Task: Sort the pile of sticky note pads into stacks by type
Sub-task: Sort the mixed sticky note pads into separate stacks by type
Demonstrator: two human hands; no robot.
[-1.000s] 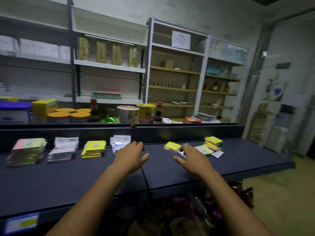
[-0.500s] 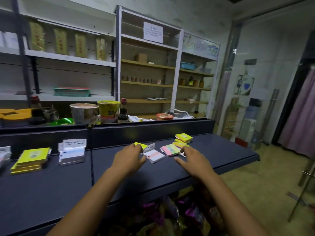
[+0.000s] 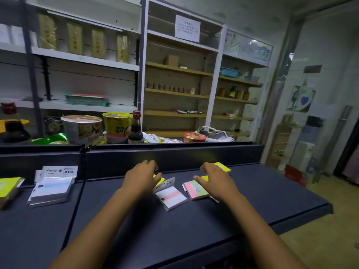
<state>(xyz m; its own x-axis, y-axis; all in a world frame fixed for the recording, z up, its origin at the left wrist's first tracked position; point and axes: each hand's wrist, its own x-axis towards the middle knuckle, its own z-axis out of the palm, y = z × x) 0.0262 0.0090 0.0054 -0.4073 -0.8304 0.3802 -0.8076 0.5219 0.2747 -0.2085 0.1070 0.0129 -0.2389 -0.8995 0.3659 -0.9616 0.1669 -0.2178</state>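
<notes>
Your view has swung right from the sorted stacks to the loose pile, and both hands have moved in over it, so the next pick looks about to start. Your left hand [image 3: 142,178] hovers with fingers loosely curled over a yellow pad [image 3: 159,179], holding nothing; your right hand [image 3: 215,181] is spread, fingers relaxed, over the pink-and-green pad [image 3: 195,190]. The white pad [image 3: 172,198] lies flat on the dark shelf [image 3: 272,193] between them, its long axis running from near-left to far-right.
</notes>
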